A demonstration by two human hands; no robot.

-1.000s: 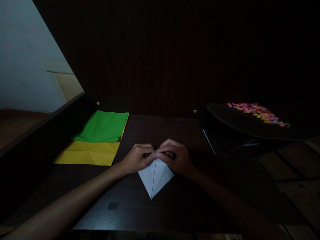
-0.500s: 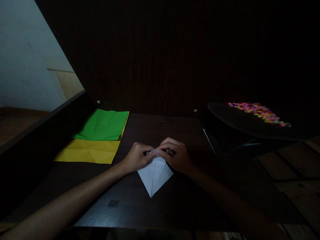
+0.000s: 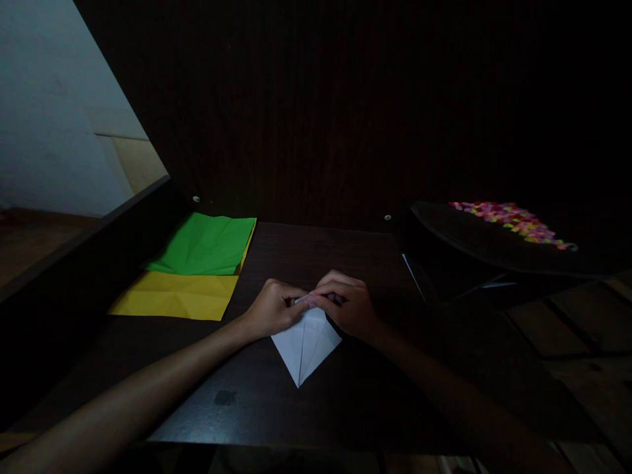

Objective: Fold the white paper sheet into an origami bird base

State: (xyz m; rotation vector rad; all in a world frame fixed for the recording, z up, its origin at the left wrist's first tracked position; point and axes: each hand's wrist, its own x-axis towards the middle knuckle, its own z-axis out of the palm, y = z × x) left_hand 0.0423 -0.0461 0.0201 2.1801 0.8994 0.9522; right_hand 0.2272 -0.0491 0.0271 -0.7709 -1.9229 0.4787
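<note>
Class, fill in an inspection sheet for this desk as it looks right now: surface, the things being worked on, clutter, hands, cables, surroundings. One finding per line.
Surface: dark wooden desk, dimly lit, with a dark back panel behind it.
Things being worked on: white folded paper, kite-shaped, lying flat with its point toward the person.
Clutter: green sheet lying partly over a yellow sheet, both creased, at the left; small multicoloured pieces on a dark raised surface at the right.
Hands: left hand and right hand meet at the paper's far edge, fingertips pinching it.
Cables: nothing seen.
Surroundings: pale wall at upper left; wooden floor at the right.
</note>
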